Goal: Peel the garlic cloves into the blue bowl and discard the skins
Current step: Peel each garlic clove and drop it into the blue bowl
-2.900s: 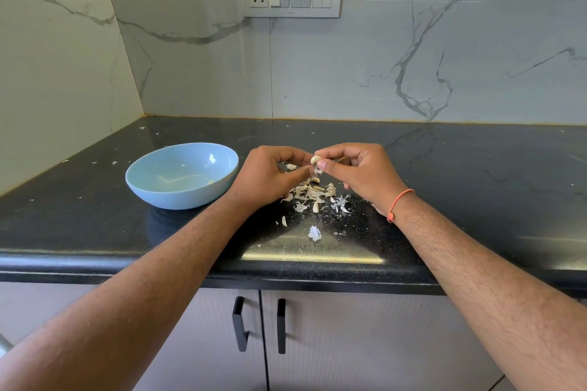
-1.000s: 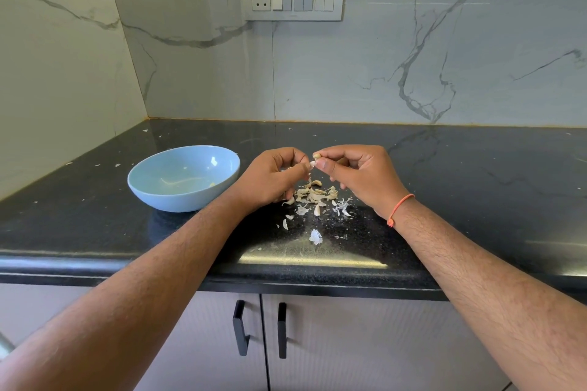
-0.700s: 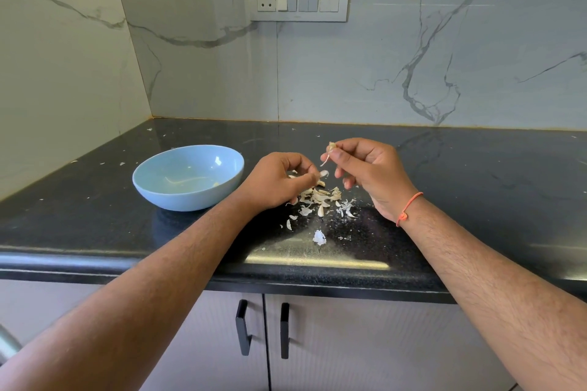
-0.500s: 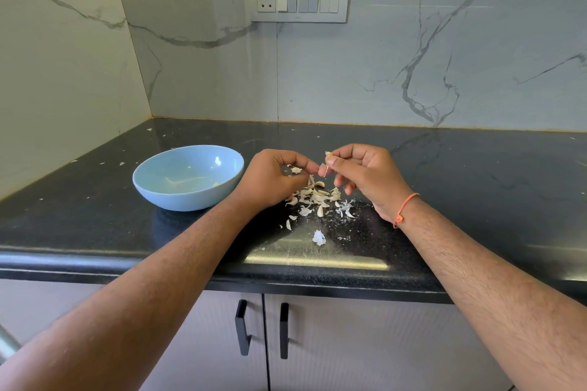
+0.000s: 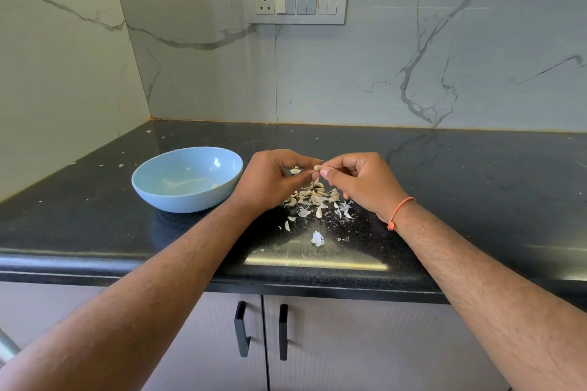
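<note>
Both hands meet above the black counter (image 5: pixel 476 200), just right of the blue bowl (image 5: pixel 178 200). A small pale garlic clove (image 5: pixel 317 167) is pinched between the fingertips of my left hand (image 5: pixel 270 181) and my right hand (image 5: pixel 362 184). Under the hands lies a heap of garlic cloves and papery skins (image 5: pixel 314 197). A few loose skin flakes (image 5: pixel 317 238) lie nearer the counter's front edge. The bowl's inside shows a small pale piece at the bottom right.
Marble walls close off the counter at the back and left, with a switch plate (image 5: pixel 297 3) above. Cabinet doors with two black handles (image 5: pixel 243 328) sit below the counter's front edge. Tiny skin specks dot the counter left of the bowl.
My right hand lifted away from the left with a strip of skin, then came back. Both hands now pinch the clove together again over the heap.
</note>
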Motion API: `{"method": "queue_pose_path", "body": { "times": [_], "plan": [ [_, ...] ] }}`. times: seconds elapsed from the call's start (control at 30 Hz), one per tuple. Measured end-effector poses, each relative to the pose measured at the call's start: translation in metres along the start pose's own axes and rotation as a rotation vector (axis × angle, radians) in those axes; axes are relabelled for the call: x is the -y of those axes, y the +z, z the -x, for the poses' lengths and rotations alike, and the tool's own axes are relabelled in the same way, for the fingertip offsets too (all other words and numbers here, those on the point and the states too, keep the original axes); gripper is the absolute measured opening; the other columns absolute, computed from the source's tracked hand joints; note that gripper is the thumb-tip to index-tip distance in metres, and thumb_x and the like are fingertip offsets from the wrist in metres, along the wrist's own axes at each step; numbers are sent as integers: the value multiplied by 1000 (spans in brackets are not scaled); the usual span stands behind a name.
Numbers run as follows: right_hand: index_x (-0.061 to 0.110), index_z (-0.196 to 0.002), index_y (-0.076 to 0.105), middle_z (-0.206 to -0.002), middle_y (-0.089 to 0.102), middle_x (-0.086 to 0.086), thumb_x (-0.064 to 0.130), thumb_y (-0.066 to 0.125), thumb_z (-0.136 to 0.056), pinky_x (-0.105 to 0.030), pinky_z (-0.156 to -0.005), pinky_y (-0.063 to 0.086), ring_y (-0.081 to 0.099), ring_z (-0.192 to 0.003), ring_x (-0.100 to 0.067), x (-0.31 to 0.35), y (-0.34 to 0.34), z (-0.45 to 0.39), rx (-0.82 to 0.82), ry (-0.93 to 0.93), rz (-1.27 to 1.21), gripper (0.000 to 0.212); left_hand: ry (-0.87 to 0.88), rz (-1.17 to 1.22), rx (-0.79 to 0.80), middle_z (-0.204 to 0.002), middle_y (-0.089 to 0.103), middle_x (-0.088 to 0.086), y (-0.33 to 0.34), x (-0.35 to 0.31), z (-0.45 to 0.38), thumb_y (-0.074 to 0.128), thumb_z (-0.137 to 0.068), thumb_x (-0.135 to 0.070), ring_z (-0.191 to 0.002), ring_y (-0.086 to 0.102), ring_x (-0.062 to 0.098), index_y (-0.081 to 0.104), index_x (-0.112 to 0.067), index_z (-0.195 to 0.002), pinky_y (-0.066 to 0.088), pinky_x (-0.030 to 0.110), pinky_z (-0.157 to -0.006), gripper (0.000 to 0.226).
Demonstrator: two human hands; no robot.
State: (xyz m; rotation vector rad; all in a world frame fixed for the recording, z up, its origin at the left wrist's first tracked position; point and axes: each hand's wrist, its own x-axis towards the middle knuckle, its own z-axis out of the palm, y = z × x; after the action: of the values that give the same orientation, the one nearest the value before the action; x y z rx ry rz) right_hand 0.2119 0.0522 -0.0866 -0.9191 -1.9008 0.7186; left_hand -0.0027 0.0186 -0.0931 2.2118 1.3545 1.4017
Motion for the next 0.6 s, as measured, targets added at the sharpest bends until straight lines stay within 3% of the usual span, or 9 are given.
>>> {"method": "queue_pose_path", "body": {
  "times": [0.1,0.17,0.27,0.4,0.53,0.6],
  "plan": [
    [20,-93,84,-67,72,11,21,75,-96,-8,-53,40,57,-52,3,2,-1,3,-30,-87,135,10,-6,12,-1,-101,80,-14,0,-2,0,80,-93,-33,-80,76,6,83,-27,-113,63,29,-69,21],
    [18,-92,83,-66,71,12,21,75,-95,-8,-53,41,58,-52,4,2,-1,3,-45,-116,172,9,-13,33,-7,-97,80,-14,0,-5,1,80,-93,-31,-67,71,-4,83,-21,-112,55,16,-60,22],
    [19,-91,83,-67,73,10,21,76,-95,-7,-55,43,60,-53,3,1,-1,3,-38,-141,206,9,-67,70,-13,-64,69,-27,0,-7,1,77,-96,-20,-47,57,-10,82,-10,-112,40,4,-52,19],
    [21,-92,84,-69,75,10,22,75,-95,-10,-54,42,58,-53,2,1,-1,2,-20,-123,180,9,-142,138,24,-48,60,-18,-2,-6,0,71,-100,-23,-39,45,2,81,-13,-114,40,16,-47,20],
    [24,-91,84,-73,77,8,25,75,-96,-30,-60,57,70,-64,-14,-1,-2,-1,6,-95,120,10,-251,279,61,-50,54,7,-3,-3,-2,69,-102,-26,-43,43,13,83,-15,-108,39,21,-43,19],
    [22,-92,84,-74,77,6,24,75,-96,-24,-65,56,71,-68,-10,1,-2,0,23,-103,53,9,-283,299,62,-49,56,4,-2,-3,-3,69,-102,-24,-41,43,10,83,-13,-105,38,20,-41,17]
  ]
}}
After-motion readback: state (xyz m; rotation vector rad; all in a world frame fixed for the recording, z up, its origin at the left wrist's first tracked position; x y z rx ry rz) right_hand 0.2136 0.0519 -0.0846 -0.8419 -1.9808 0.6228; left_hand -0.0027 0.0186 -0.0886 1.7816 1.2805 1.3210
